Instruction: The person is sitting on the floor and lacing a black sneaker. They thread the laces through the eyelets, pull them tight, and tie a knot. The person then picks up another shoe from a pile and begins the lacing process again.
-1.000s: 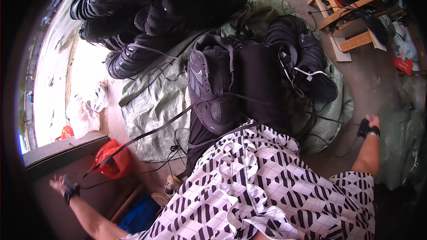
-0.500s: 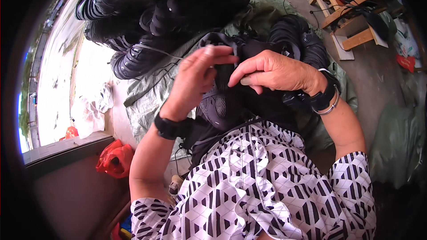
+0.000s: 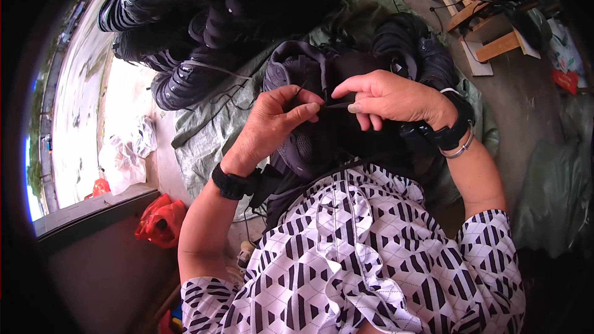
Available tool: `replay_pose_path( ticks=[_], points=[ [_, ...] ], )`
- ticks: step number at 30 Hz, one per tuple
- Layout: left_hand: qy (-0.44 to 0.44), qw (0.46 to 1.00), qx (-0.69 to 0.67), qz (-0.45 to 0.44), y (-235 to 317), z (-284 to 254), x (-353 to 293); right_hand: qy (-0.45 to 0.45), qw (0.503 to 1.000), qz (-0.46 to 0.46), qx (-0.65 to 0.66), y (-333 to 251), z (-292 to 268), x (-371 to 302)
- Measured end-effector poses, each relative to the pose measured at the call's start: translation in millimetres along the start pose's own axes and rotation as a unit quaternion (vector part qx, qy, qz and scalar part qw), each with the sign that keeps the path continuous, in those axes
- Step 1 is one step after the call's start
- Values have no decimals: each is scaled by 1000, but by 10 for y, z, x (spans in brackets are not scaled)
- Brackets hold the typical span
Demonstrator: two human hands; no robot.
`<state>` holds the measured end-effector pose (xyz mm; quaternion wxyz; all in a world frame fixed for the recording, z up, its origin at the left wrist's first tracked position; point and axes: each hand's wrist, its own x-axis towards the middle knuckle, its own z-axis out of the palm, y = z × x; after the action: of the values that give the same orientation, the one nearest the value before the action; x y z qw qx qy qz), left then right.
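Crumpled green sheeting point(image 3: 201, 145) covers part of the floor, and bright light comes in from the left side of my head view. I see the left hand point(image 3: 269, 120) nearly closed, thumb and forefinger pinched on a dark lace point(image 3: 336, 106), whose thin end pokes up above the fingers. The lace spans the short gap to the right hand point(image 3: 396, 102), which is looser: its forefinger reaches out apart from the thumb, while the thumb meets the lace over the curled fingers and seems to nip it.

Just beneath the hands I find the dark grey shoe point(image 3: 299, 154), resting on the lap with its toe toward the patterned shirt point(image 3: 365, 260); the hands hide its middle from me. Nearby, right of the lap, lie more dark shoes point(image 3: 401, 40). Farther out I make out a big heap of black shoes point(image 3: 207, 31) at upper left, a red bag point(image 3: 162, 221) at left and a wooden stool point(image 3: 500, 47) at upper right.
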<state>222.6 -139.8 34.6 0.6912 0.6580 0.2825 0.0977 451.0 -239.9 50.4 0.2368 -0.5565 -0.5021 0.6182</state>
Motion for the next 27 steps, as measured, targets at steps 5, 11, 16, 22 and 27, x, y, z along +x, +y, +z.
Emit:
replay_pose_path(
  ticks=[5,11,16,22,27],
  points=[
    [7,993,88,84,12,71,36,48,992,-110,44,74,196,122],
    [76,987,136,41,23,37,172,157,981,-108,37,260,169,221],
    [107,922,371,18,62,167,332,265,961,-48,-65,355,418,194],
    [-87,894,434,-62,88,107,482,293,932,-65,-202,535,735,149],
    [-159,897,410,-44,135,56,461,305,940,-48,-142,519,826,160]
  ],
)
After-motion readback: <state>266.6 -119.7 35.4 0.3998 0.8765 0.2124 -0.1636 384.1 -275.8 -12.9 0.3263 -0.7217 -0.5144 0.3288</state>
